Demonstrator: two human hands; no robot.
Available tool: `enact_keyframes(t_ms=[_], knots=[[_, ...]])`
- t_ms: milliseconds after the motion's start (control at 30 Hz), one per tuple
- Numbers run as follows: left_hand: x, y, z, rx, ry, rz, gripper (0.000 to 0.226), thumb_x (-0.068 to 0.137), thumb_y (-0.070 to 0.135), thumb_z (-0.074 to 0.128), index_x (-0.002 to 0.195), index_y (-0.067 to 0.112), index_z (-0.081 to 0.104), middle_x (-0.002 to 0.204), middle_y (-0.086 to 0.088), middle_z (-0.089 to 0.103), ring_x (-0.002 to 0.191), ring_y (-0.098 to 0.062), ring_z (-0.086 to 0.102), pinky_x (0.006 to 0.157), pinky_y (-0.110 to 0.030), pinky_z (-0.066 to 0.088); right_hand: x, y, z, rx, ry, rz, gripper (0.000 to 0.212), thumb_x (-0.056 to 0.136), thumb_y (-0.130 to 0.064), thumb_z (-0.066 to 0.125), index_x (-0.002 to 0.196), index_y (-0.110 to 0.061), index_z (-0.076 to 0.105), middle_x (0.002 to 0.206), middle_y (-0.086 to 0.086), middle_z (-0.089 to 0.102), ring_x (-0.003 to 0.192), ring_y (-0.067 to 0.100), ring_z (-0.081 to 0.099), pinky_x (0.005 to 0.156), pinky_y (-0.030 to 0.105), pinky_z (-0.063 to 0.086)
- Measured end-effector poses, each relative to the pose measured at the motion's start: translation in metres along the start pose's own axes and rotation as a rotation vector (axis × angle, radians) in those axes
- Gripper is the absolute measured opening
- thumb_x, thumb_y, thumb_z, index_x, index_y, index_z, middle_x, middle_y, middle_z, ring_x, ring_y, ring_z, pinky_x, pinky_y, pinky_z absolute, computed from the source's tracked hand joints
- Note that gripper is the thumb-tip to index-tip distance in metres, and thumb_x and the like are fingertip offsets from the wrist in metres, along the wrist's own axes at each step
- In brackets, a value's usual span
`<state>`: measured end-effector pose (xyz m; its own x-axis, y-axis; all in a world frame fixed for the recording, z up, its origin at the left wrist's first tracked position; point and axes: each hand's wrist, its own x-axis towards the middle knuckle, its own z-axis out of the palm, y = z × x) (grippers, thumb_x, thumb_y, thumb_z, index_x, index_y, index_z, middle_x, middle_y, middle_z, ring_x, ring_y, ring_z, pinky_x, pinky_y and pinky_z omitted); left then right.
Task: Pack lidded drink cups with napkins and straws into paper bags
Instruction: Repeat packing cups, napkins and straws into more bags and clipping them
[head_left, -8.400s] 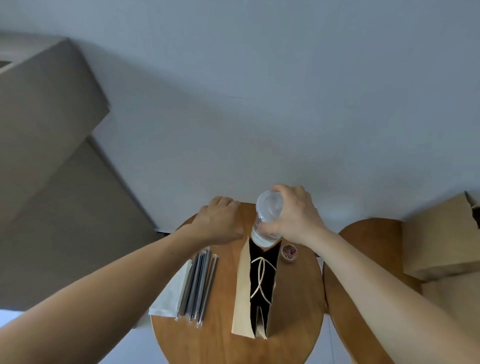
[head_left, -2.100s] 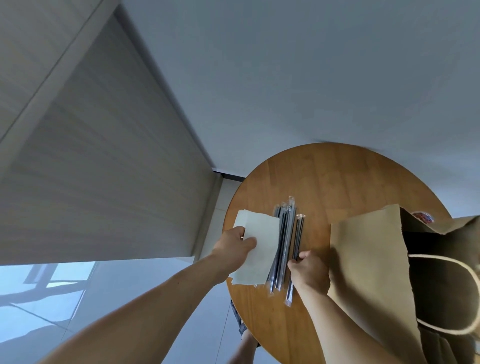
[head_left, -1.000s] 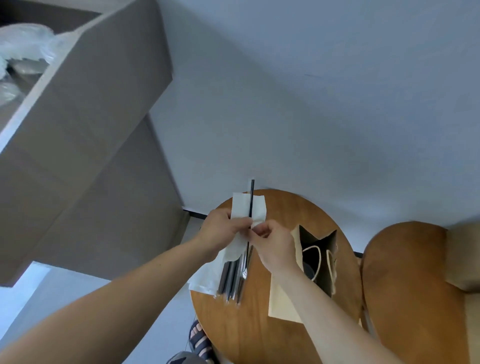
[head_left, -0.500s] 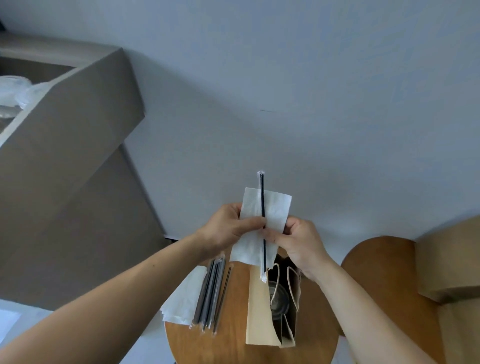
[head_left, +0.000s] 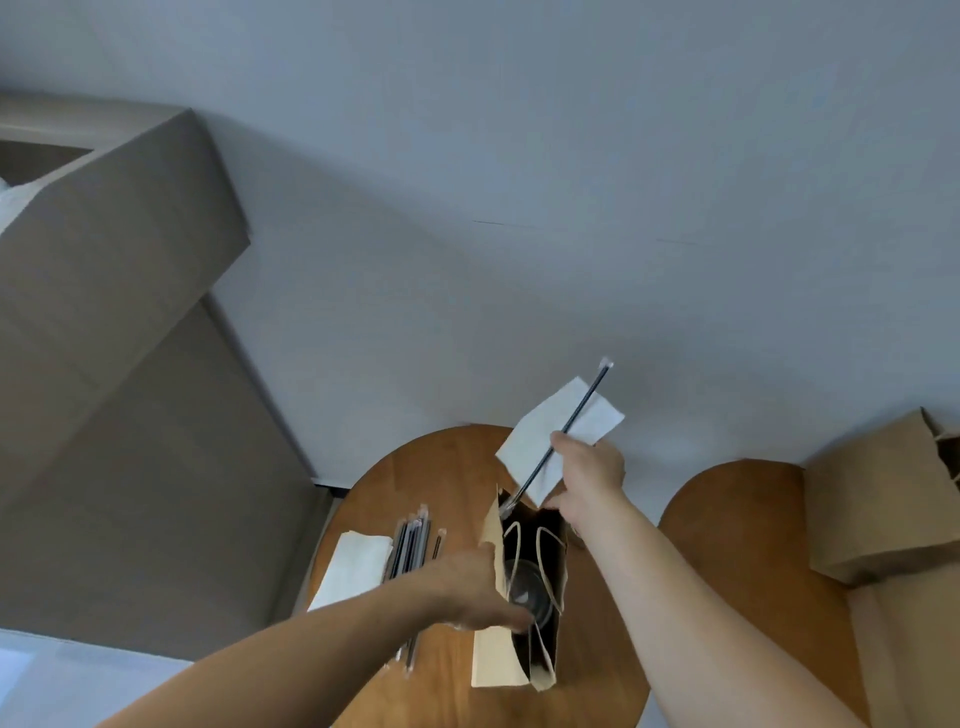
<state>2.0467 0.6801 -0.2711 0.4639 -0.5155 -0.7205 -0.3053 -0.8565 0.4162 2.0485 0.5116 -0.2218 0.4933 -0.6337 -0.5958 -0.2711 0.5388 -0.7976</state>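
Clear cup (head_left: 527, 592) mostly hidden inside bag (head_left: 491, 654). Blurred left grip (head_left: 462, 587) at its 9 o'clock wall, closure unclear. Right grip (head_left: 589, 475) pinches white napkin (head_left: 535, 431) and black straw (head_left: 582, 410).

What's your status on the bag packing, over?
Right hand pinches napkin and straw, straw tip at paper bag mouth. Left hand at bag rim, grip blurred. Cup inside; rope handles loop over the opening.

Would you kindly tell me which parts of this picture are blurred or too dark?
Head view: the left hand at the rim of the paper bag is motion-smeared; the right hand, napkin and straw are sharper; the bag's inside is dark, the cup lid only dim.
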Motion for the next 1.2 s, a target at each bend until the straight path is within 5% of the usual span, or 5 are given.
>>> enact_keyframes(t_ms=[267, 600, 800, 967, 1200], knots=[[0.023, -0.008, 0.005, -0.252, 0.063, -0.052, 0.028, 0.089, 0.032, 0.052, 0.092, 0.011, 0.071, 0.079, -0.006, 0.075, 0.073, -0.019, 0.074, 0.079, -0.04, 0.062, 0.008, 0.028, -0.032, -0.249, 0.043, 0.231, 0.014, 0.092, -0.019, 0.067, 0.099, -0.014, 0.056, 0.092, 0.014, 0.065, 0.078, 0.039, 0.059, 0.068, 0.053, 0.043], [0.034, -0.026, 0.014, -0.402, 0.04, -0.091, 0.02, 0.091, 0.019, 0.051, 0.088, 0.012, 0.069, 0.063, 0.003, 0.073, 0.06, -0.013, 0.073, 0.062, -0.026, 0.06, -0.013, 0.069, -0.046, -0.446, 0.1, -0.433, 0.026, 0.096, -0.035, 0.06, 0.114, -0.018, 0.053, 0.107, 0.001, 0.065, 0.093, 0.015, 0.066, 0.069, 0.031, 0.06], [0.025, -0.035, 0.014, -0.452, 0.05, -0.108, 0.015, 0.093, 0.018, 0.05, 0.09, 0.017, 0.064, 0.065, 0.003, 0.073, 0.06, -0.015, 0.073, 0.044, -0.017, 0.047, -0.013, 0.068, -0.051, -0.306, 0.207, -0.393, 0.029, 0.095, -0.039, 0.059, 0.115, -0.02, 0.052, 0.106, 0.003, 0.066, 0.093, 0.021, 0.068, 0.078, 0.045, 0.061], [0.022, -0.028, 0.016, -0.496, 0.043, -0.099, 0.019, 0.094, 0.019, 0.05, 0.097, 0.011, 0.068, 0.068, -0.001, 0.074, 0.064, -0.019, 0.07, 0.049, -0.02, 0.047, -0.024, 0.083, -0.054, -0.644, 0.057, -0.664, 0.024, 0.098, -0.033, 0.055, 0.114, -0.016, 0.054, 0.104, -0.002, 0.066, 0.087, 0.008, 0.065, 0.058, 0.015, 0.052], [0.015, -0.02, 0.008, -0.505, 0.081, -0.107, 0.023, 0.093, 0.018, 0.051, 0.091, 0.006, 0.07, 0.069, -0.004, 0.075, 0.054, -0.012, 0.069, 0.047, -0.017, 0.048, -0.016, 0.13, -0.064, -1.1, -0.317, -0.306, 0.024, 0.102, -0.028, 0.048, 0.126, -0.025, 0.05, 0.118, -0.01, 0.061, 0.111, 0.011, 0.06, 0.096, 0.023, 0.047]])
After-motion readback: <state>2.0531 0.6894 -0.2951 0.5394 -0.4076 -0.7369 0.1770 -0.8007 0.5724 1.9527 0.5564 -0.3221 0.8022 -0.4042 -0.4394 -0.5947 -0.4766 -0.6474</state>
